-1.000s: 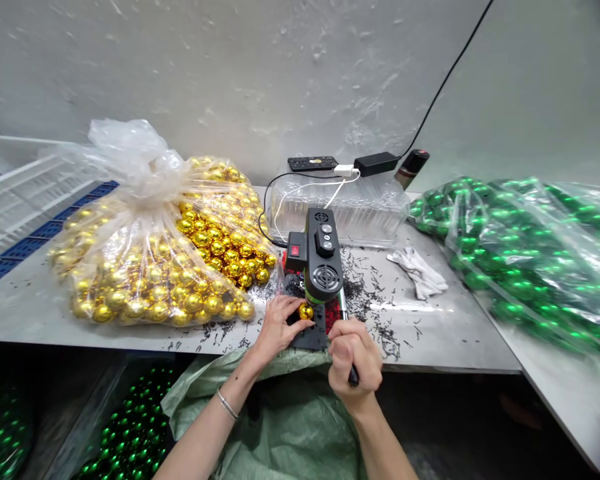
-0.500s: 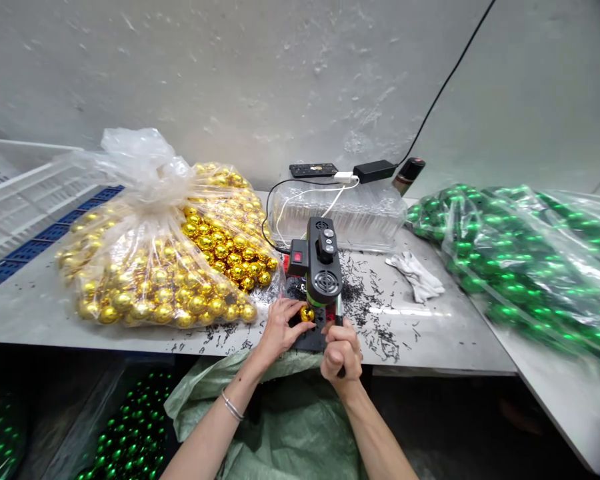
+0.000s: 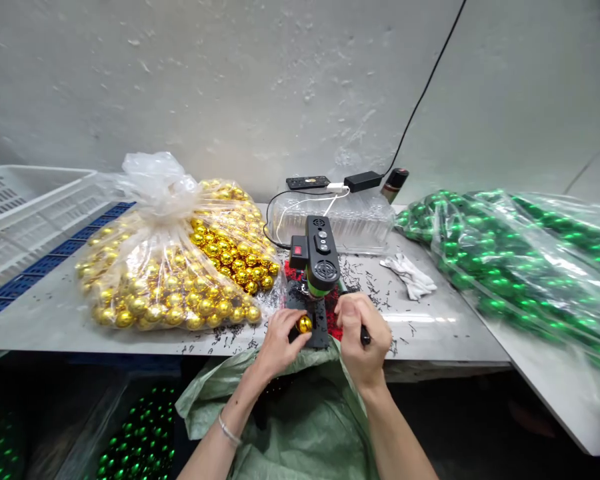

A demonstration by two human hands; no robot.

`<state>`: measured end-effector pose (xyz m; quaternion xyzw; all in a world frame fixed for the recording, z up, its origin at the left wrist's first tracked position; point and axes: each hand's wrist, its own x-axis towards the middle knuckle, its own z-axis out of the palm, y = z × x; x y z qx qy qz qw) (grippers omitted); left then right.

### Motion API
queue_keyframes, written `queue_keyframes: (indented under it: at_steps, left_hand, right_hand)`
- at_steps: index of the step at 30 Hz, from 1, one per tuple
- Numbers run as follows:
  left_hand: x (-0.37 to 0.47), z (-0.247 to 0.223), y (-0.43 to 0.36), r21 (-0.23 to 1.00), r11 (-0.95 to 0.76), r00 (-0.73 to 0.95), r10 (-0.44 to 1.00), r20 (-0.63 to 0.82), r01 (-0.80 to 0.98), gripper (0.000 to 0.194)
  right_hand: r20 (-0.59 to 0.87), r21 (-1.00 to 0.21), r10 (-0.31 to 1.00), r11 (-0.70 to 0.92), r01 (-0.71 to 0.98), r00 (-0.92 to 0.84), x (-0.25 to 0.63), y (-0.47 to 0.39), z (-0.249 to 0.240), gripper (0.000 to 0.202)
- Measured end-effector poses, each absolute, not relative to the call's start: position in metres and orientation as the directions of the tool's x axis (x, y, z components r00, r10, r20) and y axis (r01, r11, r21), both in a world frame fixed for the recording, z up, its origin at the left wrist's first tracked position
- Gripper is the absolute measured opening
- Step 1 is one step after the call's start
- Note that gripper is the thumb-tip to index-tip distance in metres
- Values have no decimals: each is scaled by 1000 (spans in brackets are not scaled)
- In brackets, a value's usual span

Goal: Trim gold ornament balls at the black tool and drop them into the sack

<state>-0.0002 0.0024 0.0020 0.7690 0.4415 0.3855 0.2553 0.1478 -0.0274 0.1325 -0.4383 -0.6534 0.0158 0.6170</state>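
My left hand (image 3: 280, 340) pinches a shiny gold bauble (image 3: 305, 324) between thumb and fingers. The bauble is at the front of the black base plate (image 3: 319, 327) of a small black press-like machine (image 3: 323, 250), in front of its raised head. My right hand (image 3: 363, 333) is wrapped round the machine's black lever handle (image 3: 365, 335), to the right of the base. A red switch (image 3: 297, 251) is on the machine's left side. Below the table edge, a green woven sack (image 3: 300, 420) gapes open between my forearms.
A clear bag of gold baubles (image 3: 160, 280) lies left, by a white crate (image 3: 35, 220). Bags of green baubles (image 3: 510, 267) lie right. Behind the machine are a clear plastic box (image 3: 340, 223) and cables. A white glove (image 3: 410, 275) and black scraps (image 3: 355, 267) lie on the table.
The machine's head has risen, and my right hand has swung the lever outward to the right. My left hand has drawn the gold bauble slightly toward me, out from under the head.
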Motion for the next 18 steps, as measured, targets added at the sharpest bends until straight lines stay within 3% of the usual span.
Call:
queue_keyframes:
  at_steps: [2,4,9,13,15,18]
  left_hand:
    - [-11,9,-10,670,-511,350,859,374,539,62]
    - [-22,19,-7,602,-512,321,857,402,613,64]
    - [-38,46,60,412,-275,72,893,444,868,31]
    - [-41,54,104,237,-235,156,939,308,943,21]
    - [-42,55,108,286,-253,177,948,266,924,18]
    - [-43,55,99,612,-237,103,964,247,754,25]
  right_hand:
    - [794,-560,591,621,548,141,147,-28,133,27]
    - [802,-552,579,627,550,145,145,-28,126,27]
    - [818,-535,553,634,558,156,142,-30,113,28]
    - [827,-510,545,627,588,136,143,-30,114,27]
    - [831,-501,542,631,593,126,144,-31,113,28]
    - [839,-489,532,644,588,114,146,-31,112,27]
